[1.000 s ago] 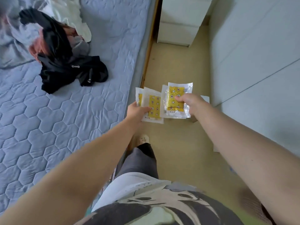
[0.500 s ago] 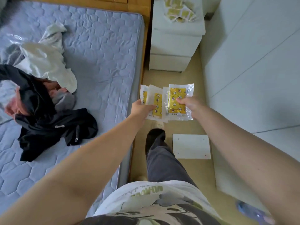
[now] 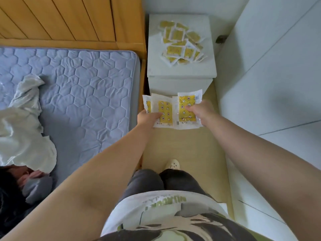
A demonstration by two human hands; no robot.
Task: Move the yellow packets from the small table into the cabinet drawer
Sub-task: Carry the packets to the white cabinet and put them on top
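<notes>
My left hand (image 3: 147, 117) grips a fan of yellow packets (image 3: 162, 111) by their lower left corner. My right hand (image 3: 201, 111) pinches another yellow packet (image 3: 188, 105) just to the right, overlapping the fan. Both bundles hang in the air in front of a white bedside cabinet (image 3: 180, 73). A pile of several more yellow packets (image 3: 182, 43) lies on the cabinet's top. The cabinet's drawer front (image 3: 178, 86) is closed below the top.
A bed with a blue quilted mattress (image 3: 78, 84) and a wooden headboard (image 3: 69, 20) fills the left. White cloth (image 3: 22, 133) and dark clothes (image 3: 10, 197) lie on it. A white wardrobe wall (image 3: 271, 75) bounds the right. A narrow strip of wooden floor (image 3: 187, 145) runs between.
The view has moved forward along the aisle and tilted up. The cabinet and its packet pile are now close. Both hands keep the same hold on the packets.
</notes>
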